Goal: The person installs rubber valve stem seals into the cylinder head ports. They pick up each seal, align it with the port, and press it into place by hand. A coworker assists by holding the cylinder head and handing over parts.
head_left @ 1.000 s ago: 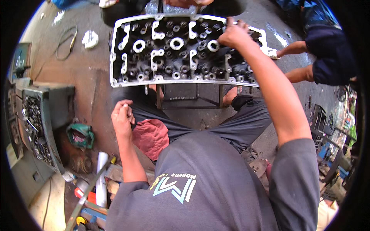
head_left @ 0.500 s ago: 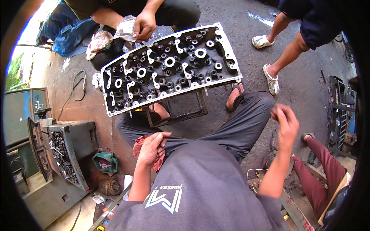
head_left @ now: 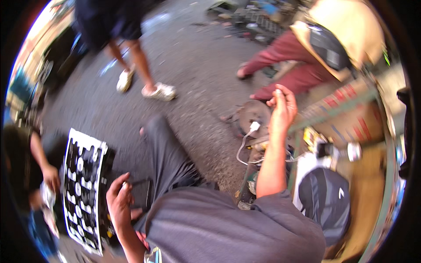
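My left hand (head_left: 118,200) is curled just right of the cylinder head (head_left: 72,193), apart from it. Its fingers are bent in toward the thumb, and a small pale spot shows at the fingertips; I cannot make out whether it is a held thing. Raised at the right, my right hand (head_left: 284,107) has its thumb and fingers drawn together, with nothing I can name between them. Below that hand lies a round brown metal disc (head_left: 254,115) with a white plug and cord (head_left: 254,127) on it. A co-worker's hand (head_left: 51,179) is beside the cylinder head.
A person in dark shorts (head_left: 115,22) stands ahead on the dark ground. Someone in maroon trousers (head_left: 285,55) is at the upper right, near a wooden bench (head_left: 372,171). A grey-black backpack (head_left: 325,204) and a black-and-white cylindrical object (head_left: 353,151) rest there.
My view has swung to the right, so the cylinder head now appears at the lower left. The bench, backpack and plug have come into sight. Both my hands remain raised.
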### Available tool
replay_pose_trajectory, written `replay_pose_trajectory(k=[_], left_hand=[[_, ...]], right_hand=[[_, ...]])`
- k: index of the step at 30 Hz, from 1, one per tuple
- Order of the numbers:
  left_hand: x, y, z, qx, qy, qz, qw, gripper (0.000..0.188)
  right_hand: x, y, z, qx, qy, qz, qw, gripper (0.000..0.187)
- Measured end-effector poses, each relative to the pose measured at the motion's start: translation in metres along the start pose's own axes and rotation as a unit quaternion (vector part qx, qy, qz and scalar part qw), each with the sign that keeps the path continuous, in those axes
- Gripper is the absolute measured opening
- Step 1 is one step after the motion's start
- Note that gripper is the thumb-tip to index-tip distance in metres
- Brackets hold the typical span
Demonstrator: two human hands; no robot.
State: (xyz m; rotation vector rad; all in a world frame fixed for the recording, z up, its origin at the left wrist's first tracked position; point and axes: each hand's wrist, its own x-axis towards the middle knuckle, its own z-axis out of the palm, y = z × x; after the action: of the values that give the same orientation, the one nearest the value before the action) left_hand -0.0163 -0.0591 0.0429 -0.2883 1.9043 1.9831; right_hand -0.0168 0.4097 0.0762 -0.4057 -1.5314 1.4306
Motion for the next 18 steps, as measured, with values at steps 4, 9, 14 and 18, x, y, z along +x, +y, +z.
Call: replay_pose_trajectory(k=[4, 9, 14, 18], left_hand=[[0.011, -0.003, 0.013, -0.081, -0.077, 0.049, 0.992, 0.030], [0.009, -0.006, 0.021, -0.071, -0.092, 0.082, 0.990, 0.020], [0.000, -0.003, 0.019, -0.062, -0.087, 0.071, 0.992, 0.013], [-0.002, -0.008, 0.010, -0.074, -0.092, 0.078, 0.990, 0.014]], right_hand=[[0.012, -0.072, -0.057, -0.034, 0.198, -0.135, 0.970, 0.016], [0.060, -0.126, -0.130, -0.024, 0.312, -0.175, 0.934, 0.020], [0.113, -0.165, -0.181, -0.075, 0.333, -0.166, 0.925, 0.031], [0.138, -0.178, -0.190, -0.108, 0.295, -0.120, 0.942, 0.033]])
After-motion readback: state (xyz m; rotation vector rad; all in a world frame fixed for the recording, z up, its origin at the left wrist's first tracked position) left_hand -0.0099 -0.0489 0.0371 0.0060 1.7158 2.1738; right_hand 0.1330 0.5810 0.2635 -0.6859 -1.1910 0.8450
